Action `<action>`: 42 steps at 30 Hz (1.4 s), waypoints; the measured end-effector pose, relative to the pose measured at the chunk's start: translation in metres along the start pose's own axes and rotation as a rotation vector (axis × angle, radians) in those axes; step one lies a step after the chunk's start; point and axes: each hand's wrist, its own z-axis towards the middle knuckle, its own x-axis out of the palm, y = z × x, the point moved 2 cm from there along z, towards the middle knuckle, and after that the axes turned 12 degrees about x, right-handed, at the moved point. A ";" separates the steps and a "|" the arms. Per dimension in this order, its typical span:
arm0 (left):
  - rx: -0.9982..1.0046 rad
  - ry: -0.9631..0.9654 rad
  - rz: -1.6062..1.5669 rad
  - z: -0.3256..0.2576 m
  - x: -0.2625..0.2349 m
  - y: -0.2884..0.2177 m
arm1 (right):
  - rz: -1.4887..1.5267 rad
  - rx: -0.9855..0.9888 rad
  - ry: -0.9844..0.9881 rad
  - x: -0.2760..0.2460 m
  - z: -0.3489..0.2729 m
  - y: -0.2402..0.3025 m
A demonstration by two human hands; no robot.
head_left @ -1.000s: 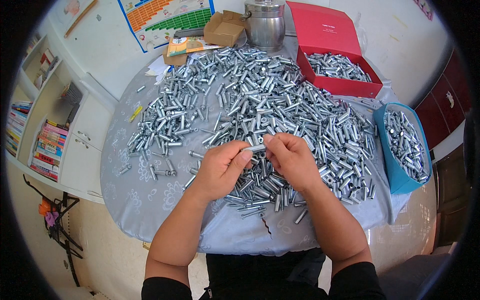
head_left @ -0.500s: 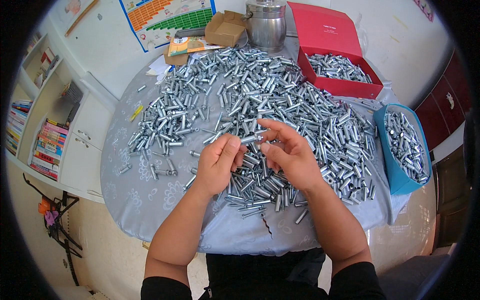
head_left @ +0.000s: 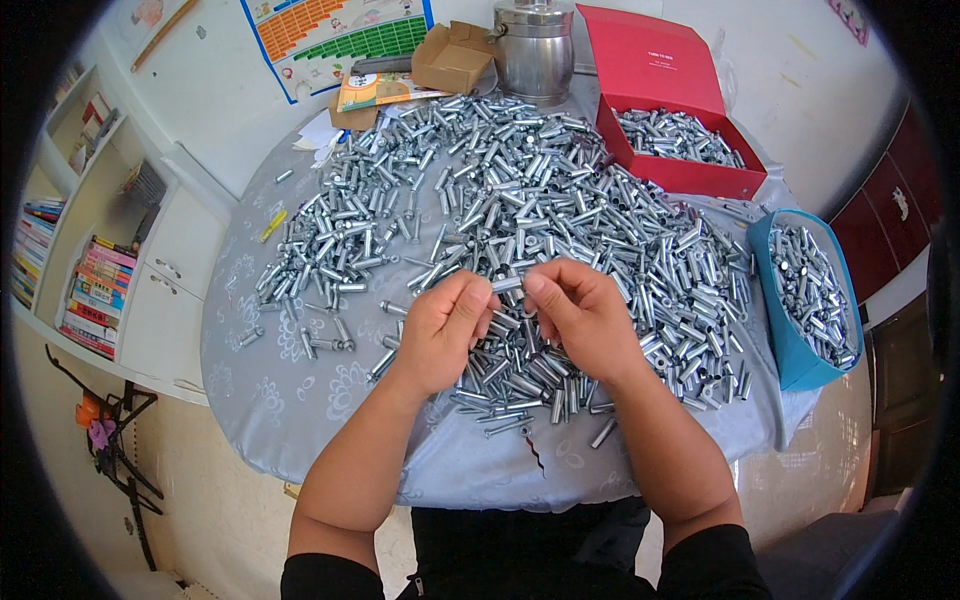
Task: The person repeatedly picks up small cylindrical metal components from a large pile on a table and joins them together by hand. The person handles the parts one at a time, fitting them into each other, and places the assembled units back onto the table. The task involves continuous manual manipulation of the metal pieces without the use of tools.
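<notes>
Between my two hands, above the near middle of the table, is a silver expansion bolt (head_left: 507, 284) lying crosswise. My left hand (head_left: 446, 325) pinches one end of it between thumb and fingers. At the other end my right hand (head_left: 582, 318) is closed, its thumb and fingertips pressed on the bolt and partly hiding it. Below and beyond both hands spreads a big heap of metal sleeves and bolts (head_left: 560, 190). A smaller pile of assembled-looking bolts (head_left: 335, 225) lies to the left.
The grey patterned tablecloth (head_left: 270, 400) covers a round table. At the far right stands an open red box (head_left: 690, 180) of metal parts, with a teal bin (head_left: 800, 370) of more parts nearer. A steel pot (head_left: 533, 55) and small cardboard box (head_left: 452, 60) stand behind the heap.
My right hand's raised, spread fingers have come down and closed on the right end of the bolt. My left hand keeps its pinch, almost in place.
</notes>
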 end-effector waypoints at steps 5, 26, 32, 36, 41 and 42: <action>-0.052 0.018 -0.007 0.001 0.000 -0.003 | 0.090 -0.053 -0.024 0.003 -0.002 0.003; -0.030 0.001 0.045 0.001 0.002 0.002 | 0.054 -0.047 -0.023 0.002 -0.001 0.002; -0.029 -0.005 0.026 0.001 0.000 0.003 | -0.012 0.029 -0.021 -0.003 0.003 -0.001; -0.035 -0.026 0.022 0.002 0.001 0.003 | 0.038 0.028 -0.028 0.001 0.000 0.003; -0.069 -0.002 0.007 0.001 0.002 0.002 | 0.058 -0.038 -0.022 0.001 0.001 0.000; -0.075 -0.008 0.006 0.001 0.002 0.003 | 0.069 -0.069 -0.035 0.003 -0.001 0.002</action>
